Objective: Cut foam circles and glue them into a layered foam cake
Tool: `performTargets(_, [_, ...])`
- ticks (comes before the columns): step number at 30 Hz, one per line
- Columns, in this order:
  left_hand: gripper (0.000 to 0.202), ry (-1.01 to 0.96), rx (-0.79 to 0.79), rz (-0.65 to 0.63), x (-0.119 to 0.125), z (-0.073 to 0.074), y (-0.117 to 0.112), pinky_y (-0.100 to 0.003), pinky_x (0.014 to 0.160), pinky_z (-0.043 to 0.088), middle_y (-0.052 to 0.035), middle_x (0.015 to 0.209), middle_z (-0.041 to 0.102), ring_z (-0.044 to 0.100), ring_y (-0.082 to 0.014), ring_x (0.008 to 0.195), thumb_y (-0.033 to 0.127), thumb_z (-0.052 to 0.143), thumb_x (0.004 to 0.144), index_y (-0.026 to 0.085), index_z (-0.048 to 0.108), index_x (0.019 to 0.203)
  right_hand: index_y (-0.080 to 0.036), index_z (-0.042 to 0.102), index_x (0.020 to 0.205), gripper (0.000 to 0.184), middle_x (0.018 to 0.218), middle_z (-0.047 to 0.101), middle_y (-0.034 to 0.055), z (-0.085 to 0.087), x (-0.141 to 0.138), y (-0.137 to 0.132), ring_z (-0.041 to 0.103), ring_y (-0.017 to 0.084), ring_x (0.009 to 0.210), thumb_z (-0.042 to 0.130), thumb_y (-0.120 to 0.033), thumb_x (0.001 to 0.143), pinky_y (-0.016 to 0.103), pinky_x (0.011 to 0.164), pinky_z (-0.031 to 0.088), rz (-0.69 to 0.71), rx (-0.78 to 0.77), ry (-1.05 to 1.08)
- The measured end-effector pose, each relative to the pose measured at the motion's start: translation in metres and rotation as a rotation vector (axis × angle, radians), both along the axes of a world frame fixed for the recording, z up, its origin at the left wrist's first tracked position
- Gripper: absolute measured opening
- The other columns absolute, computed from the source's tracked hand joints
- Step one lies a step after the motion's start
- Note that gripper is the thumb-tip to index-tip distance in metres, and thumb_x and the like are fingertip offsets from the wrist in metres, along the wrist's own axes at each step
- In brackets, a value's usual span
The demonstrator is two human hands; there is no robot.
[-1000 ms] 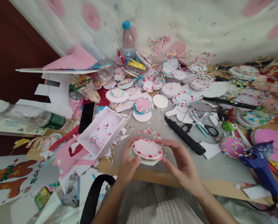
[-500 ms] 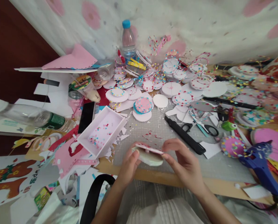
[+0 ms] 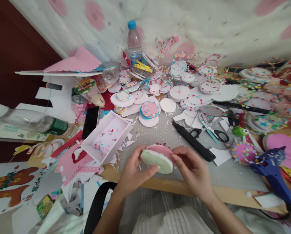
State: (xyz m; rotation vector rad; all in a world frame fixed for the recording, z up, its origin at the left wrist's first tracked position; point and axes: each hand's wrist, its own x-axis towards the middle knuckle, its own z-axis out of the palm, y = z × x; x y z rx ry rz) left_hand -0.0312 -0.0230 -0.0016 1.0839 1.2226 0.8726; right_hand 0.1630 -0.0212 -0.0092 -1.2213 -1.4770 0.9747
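Observation:
Above the front edge of the grey cutting mat [image 3: 145,133], both hands hold a layered round piece. Its near face is a pale green disc [image 3: 154,161] with a white edge, tilted toward me. Behind it shows a pink disc [image 3: 162,149], close against the green one. My left hand [image 3: 133,174] is closed on the left side, thumb across the green face and fingers behind. My right hand [image 3: 193,169] pinches the right edge of the pink disc between thumb and fingers. Small red bits show just past the pink disc's top edge.
A white box [image 3: 106,139] with confetti dots stands to the left, beside a phone [image 3: 90,122]. A black cutter [image 3: 194,141], scissors [image 3: 211,130] and a blue glue gun [image 3: 270,172] lie to the right. Decorated paper discs [image 3: 179,92] and a water bottle [image 3: 134,42] fill the back.
The round piece has turned from nearly edge-on, so its green face now shows and the pink disc stands behind it. My left thumb has moved right across the green face.

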Motion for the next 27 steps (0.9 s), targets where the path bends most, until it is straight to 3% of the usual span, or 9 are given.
performTargets(6, [0.032, 0.038, 0.211, -0.019, -0.001, 0.005, 0.001, -0.027, 0.082, 0.05, -0.0024, 0.095, 0.067, 0.064, -0.019, 0.092, 0.019, 0.078, 0.068, 0.021, 0.062, 0.096, -0.023, 0.062, 0.1, 0.015, 0.088, 0.063, 0.0051, 0.002, 0.007, 0.0, 0.061, 0.019, 0.084, 0.057, -0.013, 0.091, 0.033, 0.072, 0.051, 0.154, 0.176, 0.002])
performTargets(10, [0.032, 0.01, 0.307, -0.133, -0.003, 0.008, 0.001, -0.029, 0.087, 0.049, -0.0031, 0.098, 0.07, 0.065, -0.0202, 0.096, 0.011, 0.074, 0.07, 0.022, 0.065, 0.098, -0.024, 0.063, 0.102, 0.019, 0.088, 0.065, 0.0052, 0.005, 0.007, 0.0, 0.062, 0.02, 0.084, 0.058, -0.01, 0.089, 0.035, 0.071, 0.051, 0.187, 0.231, -0.008])
performTargets(13, [0.034, 0.031, 0.368, -0.146, -0.003, 0.009, 0.0, -0.03, 0.089, 0.048, -0.0029, 0.099, 0.071, 0.065, -0.0202, 0.095, 0.009, 0.073, 0.07, 0.023, 0.067, 0.1, -0.024, 0.063, 0.102, 0.02, 0.088, 0.065, 0.0049, 0.007, 0.006, -0.001, 0.062, 0.02, 0.084, 0.058, -0.009, 0.089, 0.034, 0.071, 0.051, 0.184, 0.24, -0.008])
performTargets(21, [0.03, 0.124, 0.43, -0.163, -0.005, 0.008, -0.001, -0.027, 0.087, 0.048, -0.0032, 0.102, 0.073, 0.066, -0.0191, 0.097, 0.019, 0.073, 0.077, 0.025, 0.069, 0.106, -0.022, 0.062, 0.102, 0.022, 0.091, 0.063, 0.0043, 0.007, 0.007, -0.001, 0.06, 0.018, 0.087, 0.057, -0.006, 0.089, 0.031, 0.074, 0.049, 0.18, 0.211, 0.012])
performTargets(27, [0.025, 0.208, 0.408, -0.128, -0.003, 0.012, -0.002, -0.025, 0.083, 0.049, -0.0029, 0.096, 0.074, 0.067, -0.0173, 0.09, 0.02, 0.074, 0.076, 0.022, 0.069, 0.1, -0.023, 0.061, 0.102, 0.021, 0.092, 0.062, 0.0034, 0.005, 0.005, -0.001, 0.059, 0.017, 0.088, 0.057, -0.006, 0.089, 0.031, 0.076, 0.048, 0.187, 0.185, 0.025])
